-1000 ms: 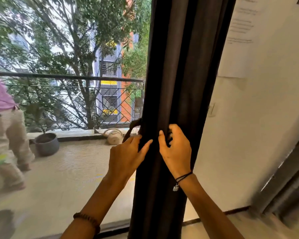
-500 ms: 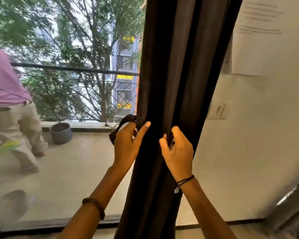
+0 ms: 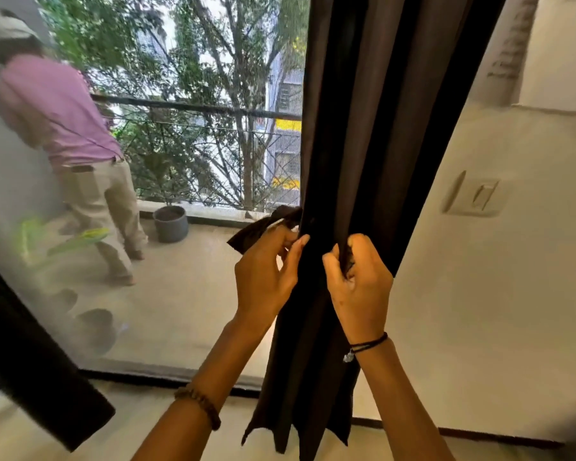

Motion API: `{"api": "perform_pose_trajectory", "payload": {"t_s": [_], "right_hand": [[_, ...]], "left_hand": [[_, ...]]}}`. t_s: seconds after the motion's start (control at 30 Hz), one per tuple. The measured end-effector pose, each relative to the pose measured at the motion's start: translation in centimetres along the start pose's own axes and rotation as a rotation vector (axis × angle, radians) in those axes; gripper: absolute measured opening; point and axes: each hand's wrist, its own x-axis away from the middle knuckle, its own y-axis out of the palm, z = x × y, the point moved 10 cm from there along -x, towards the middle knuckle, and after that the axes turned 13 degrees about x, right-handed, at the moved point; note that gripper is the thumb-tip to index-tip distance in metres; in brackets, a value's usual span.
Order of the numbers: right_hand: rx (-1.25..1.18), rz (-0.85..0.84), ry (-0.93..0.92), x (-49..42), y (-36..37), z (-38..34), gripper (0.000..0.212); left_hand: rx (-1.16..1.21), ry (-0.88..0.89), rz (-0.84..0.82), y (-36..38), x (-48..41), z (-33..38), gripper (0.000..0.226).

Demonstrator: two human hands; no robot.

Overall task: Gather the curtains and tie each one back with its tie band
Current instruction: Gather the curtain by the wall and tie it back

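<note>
A long dark brown fabric curtain (image 3: 363,144) is seen gathered into a narrow column of folds. It hangs between a large glass door (image 3: 180,311) on the left and a cream plaster wall (image 3: 496,294) on the right, and its ragged lower hem lies near the floor. At mid height the bundle is held from both sides.

A matching dark brown fabric tie band (image 3: 256,227) is gripped by the left hand (image 3: 266,274). Its fingers are curled round the strip, and the thumb is laid straight against the curtain's left edge. The band's loose end sticks out to the left of the curtain, above the knuckles.

The right hand (image 3: 359,281) is clenched on a fold at the front of the curtain, with fingers and thumb closed tightly on the cloth. Whether the band's other end lies inside that grip cannot be told. The two hands are set close together, with only a strip of curtain between them.

A brown beaded bracelet (image 3: 198,405) is worn on the left wrist and a thin black cord bracelet with a small charm (image 3: 366,346) on the right.

Through the glass, a grey round plant pot (image 3: 171,224) is seen on the balcony floor below a dark metal railing (image 3: 197,108). A person in a pink shirt and beige trousers (image 3: 60,111) stands at the far left. A pale wall switch (image 3: 476,196) is mounted on the wall to the right of the curtain.
</note>
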Motion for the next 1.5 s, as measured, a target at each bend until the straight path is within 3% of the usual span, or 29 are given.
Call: {"api": "perform_pose_trajectory", "payload": {"t_s": [0.13,0.27,0.43,0.6,0.77,1.5], "right_hand": [[-0.014,-0.014,0.021,-0.1,0.4,-0.4,0.017],[0.002,-0.062,0.013,0.7,1.1,-1.9,0.002],[0.073,-0.117,0.011,1.6,0.9,-3.2,0.026],[0.014,-0.030,-0.014,1.6,-0.8,-4.5,0.046],[0.055,0.037,-0.108,1.4,-1.6,-6.0,0.039],[-0.030,-0.197,0.066,1.5,0.0,-5.0,0.039]], "left_hand": [[-0.100,0.042,0.022,-0.5,0.4,0.7,0.015],[-0.032,0.049,-0.008,-0.1,0.7,1.5,0.007],[-0.021,0.040,-0.048,0.1,1.2,1.8,0.027],[-0.026,0.086,-0.085,0.0,1.6,2.4,0.032],[0.019,0.131,-0.127,0.2,2.0,2.8,0.037],[0.050,0.223,-0.221,0.6,2.5,3.6,0.043]]}}
